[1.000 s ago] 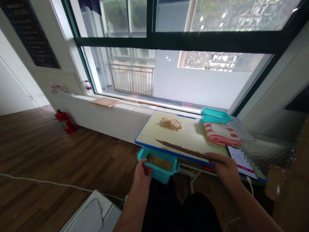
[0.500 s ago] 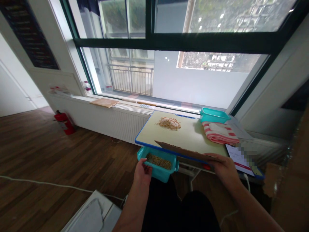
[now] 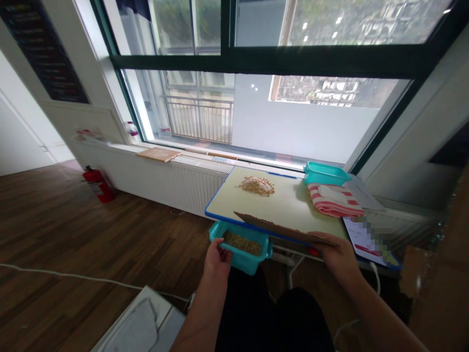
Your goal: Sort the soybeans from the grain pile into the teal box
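My left hand (image 3: pixel 219 255) is closed on the near left rim of a teal plastic basin (image 3: pixel 246 265), which sits just below the table's front edge. Small greenish-brown grains (image 3: pixel 242 243) cover the basin's bottom. In my right hand (image 3: pixel 335 252) is the right end of a long, ragged-edged strip of brown cardboard (image 3: pixel 278 228), lying along the front edge of the table (image 3: pixel 220 201). Farther back on the tabletop is a heap of tan grains mixed with something whitish (image 3: pixel 257 186), apart from both hands.
A second teal basin (image 3: pixel 327 174) stands at the table's back right, behind a folded red-and-white striped towel (image 3: pixel 335 200). A tablet (image 3: pixel 361 242) with a white cable lies at the right corner. Cardboard (image 3: pixel 439 274) rises at far right. A fire extinguisher (image 3: pixel 98 184) stands on the floor.
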`<state>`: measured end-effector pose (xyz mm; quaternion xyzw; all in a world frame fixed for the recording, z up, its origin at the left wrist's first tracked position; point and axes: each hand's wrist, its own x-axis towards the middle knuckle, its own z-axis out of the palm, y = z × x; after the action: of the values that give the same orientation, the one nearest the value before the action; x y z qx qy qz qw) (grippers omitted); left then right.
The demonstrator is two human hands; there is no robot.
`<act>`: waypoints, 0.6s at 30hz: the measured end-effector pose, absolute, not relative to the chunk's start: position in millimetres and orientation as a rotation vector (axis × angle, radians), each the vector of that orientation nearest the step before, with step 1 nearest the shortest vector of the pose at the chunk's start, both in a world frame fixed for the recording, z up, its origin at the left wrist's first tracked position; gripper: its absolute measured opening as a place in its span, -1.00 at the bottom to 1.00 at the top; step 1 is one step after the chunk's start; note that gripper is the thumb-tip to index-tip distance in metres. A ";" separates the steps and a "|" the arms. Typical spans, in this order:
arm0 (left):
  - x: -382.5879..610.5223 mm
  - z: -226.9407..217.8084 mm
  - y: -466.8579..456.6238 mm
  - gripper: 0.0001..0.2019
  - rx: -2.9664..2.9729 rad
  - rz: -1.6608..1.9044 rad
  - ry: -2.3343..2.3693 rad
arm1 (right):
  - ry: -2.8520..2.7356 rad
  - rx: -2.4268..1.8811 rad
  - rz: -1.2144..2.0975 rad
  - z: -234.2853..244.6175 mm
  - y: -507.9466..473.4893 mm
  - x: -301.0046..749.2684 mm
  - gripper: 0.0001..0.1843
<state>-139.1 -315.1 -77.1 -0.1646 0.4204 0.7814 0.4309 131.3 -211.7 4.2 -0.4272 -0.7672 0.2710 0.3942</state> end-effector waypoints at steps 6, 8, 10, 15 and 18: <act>-140.7 -71.2 -313.6 -0.76 -0.524 1.851 1.072 | -1.887 -1.049 0.672 1.3 -211.2 132.5 -0.73; -140.1 -69.7 -313.5 -0.75 -0.549 1.842 1.074 | -1.887 -1.045 0.675 -0.1 -211.0 130.6 -0.72; -139.2 -68.8 -313.8 -0.74 -0.571 1.841 1.064 | -1.909 -1.048 0.689 -1.7 -211.3 129.5 -0.72; -139.5 -68.9 -313.5 -0.76 -0.605 1.853 1.011 | -1.866 -1.098 0.700 -0.6 -215.2 139.1 -0.73; -141.5 -70.4 -312.5 -0.76 -0.577 1.879 1.021 | -1.840 -1.158 0.690 2.5 -219.9 149.3 -0.76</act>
<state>-141.5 -312.5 -70.4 -0.2332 0.4124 0.7590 0.4466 149.3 -219.9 2.5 -0.4614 -0.7330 0.2751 0.4173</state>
